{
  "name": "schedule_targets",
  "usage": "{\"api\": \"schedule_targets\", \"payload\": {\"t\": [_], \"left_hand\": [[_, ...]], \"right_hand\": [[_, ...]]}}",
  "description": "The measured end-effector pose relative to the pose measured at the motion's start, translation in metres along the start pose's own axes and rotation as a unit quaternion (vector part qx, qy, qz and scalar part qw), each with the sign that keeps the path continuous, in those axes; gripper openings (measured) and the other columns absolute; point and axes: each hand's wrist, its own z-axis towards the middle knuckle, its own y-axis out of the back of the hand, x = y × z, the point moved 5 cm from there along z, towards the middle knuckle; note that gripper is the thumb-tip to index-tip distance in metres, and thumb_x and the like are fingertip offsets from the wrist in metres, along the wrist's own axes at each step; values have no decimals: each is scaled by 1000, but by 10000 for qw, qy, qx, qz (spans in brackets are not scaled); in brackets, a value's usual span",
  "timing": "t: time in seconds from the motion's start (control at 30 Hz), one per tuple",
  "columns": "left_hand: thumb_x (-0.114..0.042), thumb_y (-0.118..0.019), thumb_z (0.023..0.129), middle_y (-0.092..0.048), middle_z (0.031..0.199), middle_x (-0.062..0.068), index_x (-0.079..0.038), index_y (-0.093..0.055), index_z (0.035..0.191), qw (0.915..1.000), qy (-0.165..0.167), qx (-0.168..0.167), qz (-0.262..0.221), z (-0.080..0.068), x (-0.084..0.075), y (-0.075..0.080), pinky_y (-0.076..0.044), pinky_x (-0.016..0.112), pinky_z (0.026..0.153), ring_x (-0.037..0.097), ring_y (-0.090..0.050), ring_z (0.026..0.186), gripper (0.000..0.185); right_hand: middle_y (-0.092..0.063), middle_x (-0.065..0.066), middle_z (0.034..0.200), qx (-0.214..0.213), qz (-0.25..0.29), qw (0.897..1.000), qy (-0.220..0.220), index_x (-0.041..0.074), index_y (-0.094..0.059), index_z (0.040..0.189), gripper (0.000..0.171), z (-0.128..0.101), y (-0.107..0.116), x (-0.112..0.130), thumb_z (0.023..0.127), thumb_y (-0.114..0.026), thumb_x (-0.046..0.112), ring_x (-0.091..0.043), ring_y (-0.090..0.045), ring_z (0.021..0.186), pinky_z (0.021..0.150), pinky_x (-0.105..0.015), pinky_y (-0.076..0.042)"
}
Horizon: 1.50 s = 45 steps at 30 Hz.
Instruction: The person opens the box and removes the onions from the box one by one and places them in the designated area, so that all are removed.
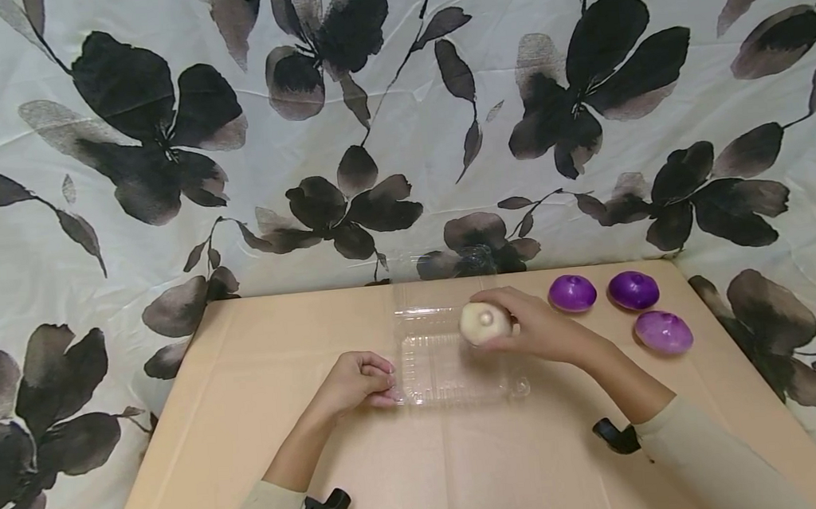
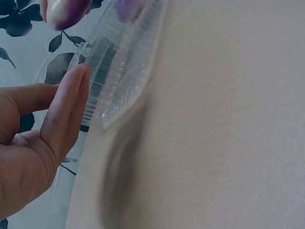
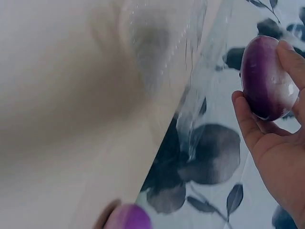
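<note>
A clear plastic clamshell container (image 1: 453, 371) lies open in the middle of the tan table (image 1: 280, 360), its lid tipped back towards the wall. My right hand (image 1: 506, 316) grips a purple onion (image 1: 484, 323) with its pale underside up, above the container's far right corner. The right wrist view shows the same onion (image 3: 267, 78) in my fingers (image 3: 286, 52), beside the container (image 3: 162, 43). My left hand (image 1: 382, 380) rests its fingertips (image 2: 71, 95) against the container's left rim (image 2: 119, 62), and no thumb shows on it.
Three more purple onions (image 1: 572, 293) (image 1: 634, 290) (image 1: 663, 332) sit on the table at the right. A white cloth with black flowers (image 1: 155, 146) hangs behind and drapes past the table's sides. Black wrist mounts (image 1: 327, 507) (image 1: 615, 435) sit on both sleeves.
</note>
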Motion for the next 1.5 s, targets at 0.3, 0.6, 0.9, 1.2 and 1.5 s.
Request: {"api": "schedule_targets", "payload": {"t": [0.3, 0.6, 0.9, 1.2, 1.5], "left_hand": [[13, -64, 93, -69, 82, 13, 19, -58, 114, 9999, 1, -83, 105, 0, 3, 1, -70, 37, 70, 23, -76, 68, 22], [12, -66, 93, -69, 82, 14, 19, -58, 115, 9999, -27, -65, 117, 0, 3, -1, -70, 39, 71, 23, -76, 69, 25], [13, -62, 94, -70, 83, 14, 21, -56, 116, 9998, -127, -27, 148, -2, 0, -1, -70, 34, 69, 19, -75, 69, 24], [13, -62, 94, -70, 84, 15, 21, -57, 116, 9999, -74, -62, 97, -2, 0, -1, -70, 33, 69, 20, -75, 69, 24], [11, -63, 94, -71, 90, 23, 20, -57, 117, 9999, -75, -51, 54, -3, 1, 0, -70, 35, 71, 23, -77, 71, 25]], "right_hand": [[-61, -7, 140, -522, -73, 9981, -318, 15, -53, 146, 77, -32, 25, -28, 81, -90, 30, -21, -62, 114, 91, -28, -60], [-60, -18, 139, -1040, -247, 9914, -759, 7, -50, 148, 75, -65, 43, -60, 86, -86, 30, -29, -61, 113, 88, -12, -53], [-58, -25, 136, -1662, -347, 9773, -1267, 0, -47, 144, 74, -96, 53, -88, 88, -85, 30, -39, -59, 118, 91, -18, -51], [-47, -36, 145, -1592, -271, 9626, -2175, -6, -36, 151, 88, -112, 43, -116, 92, -78, 44, -52, -53, 125, 103, -70, -51], [-52, -35, 138, -1627, -221, 9551, -2465, -9, -39, 148, 87, -115, 33, -129, 94, -75, 48, -46, -57, 119, 98, -58, -56]]}}
